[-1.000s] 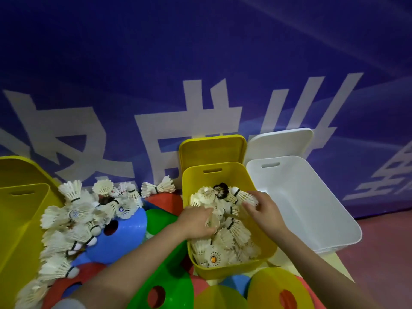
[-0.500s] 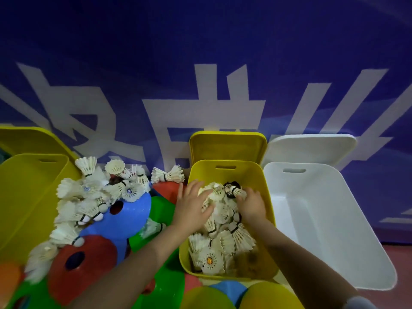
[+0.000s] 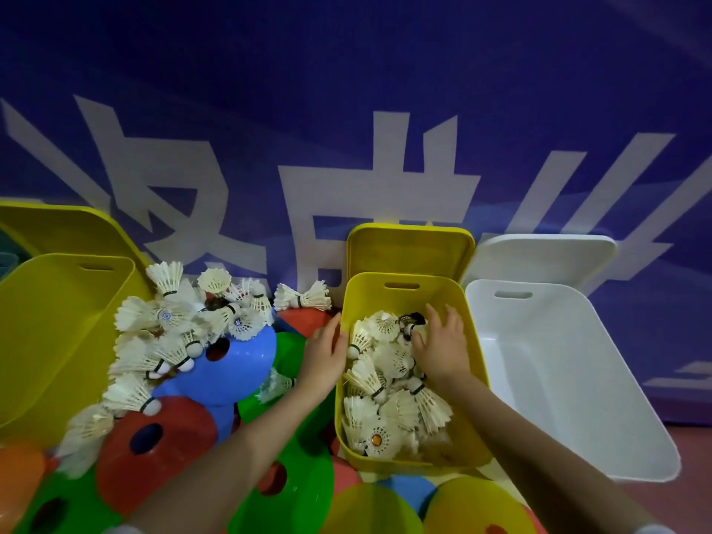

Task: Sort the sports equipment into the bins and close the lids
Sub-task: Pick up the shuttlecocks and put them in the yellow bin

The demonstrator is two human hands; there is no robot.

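The right hand (image 3: 441, 350) lies flat inside the middle yellow bin (image 3: 472, 341), fingers straight and spread on the shuttlecocks (image 3: 389, 383) heaped under and left of it; its grip holds nothing. The left hand (image 3: 323, 352) is just outside that bin's left wall, fingers straight against the rim, grip loose and empty. Left of the left hand a loose pile of shuttlecocks (image 3: 169, 341) lies over coloured cones (image 3: 235, 364), with another yellow bin (image 3: 57, 333) beyond. Right of the right hand is a white bin (image 3: 570, 379). A yellow lid (image 3: 408, 250) and a white lid (image 3: 539, 256) stand behind the bins, leaning on a purple banner (image 3: 346, 90).
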